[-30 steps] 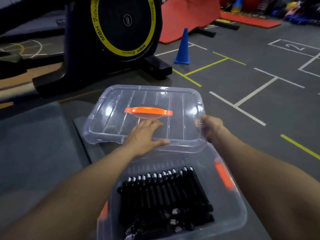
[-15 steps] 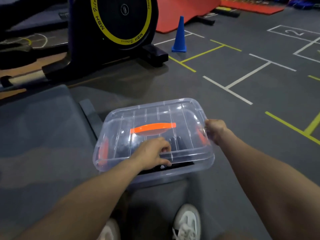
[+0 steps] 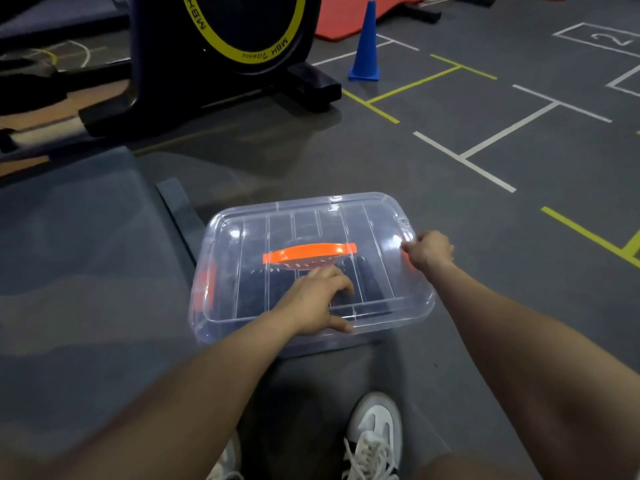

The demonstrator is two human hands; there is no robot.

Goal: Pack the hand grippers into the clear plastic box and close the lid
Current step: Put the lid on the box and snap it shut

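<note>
Lid (image 3: 377, 216) on box, long axis left-right; left hand (image 3: 313, 299) pressing flat, right hand (image 3: 429, 249) gripping lid's edge.

This place is a gym or a sport hall. A black exercise bike with a yellow-ringed flywheel (image 3: 239, 26) stands on the dark rubber floor with painted white and yellow lines (image 3: 485, 147), near a blue plastic cone (image 3: 366, 46) and a red foam mat (image 3: 349, 19).

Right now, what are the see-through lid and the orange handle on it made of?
The see-through ribbed lid looks like clear, glossy plastic: the black things inside show through it and light glints off its corners. The flat orange handle looks like solid, smooth plastic, shiny along its top edge, though only by look.
</note>
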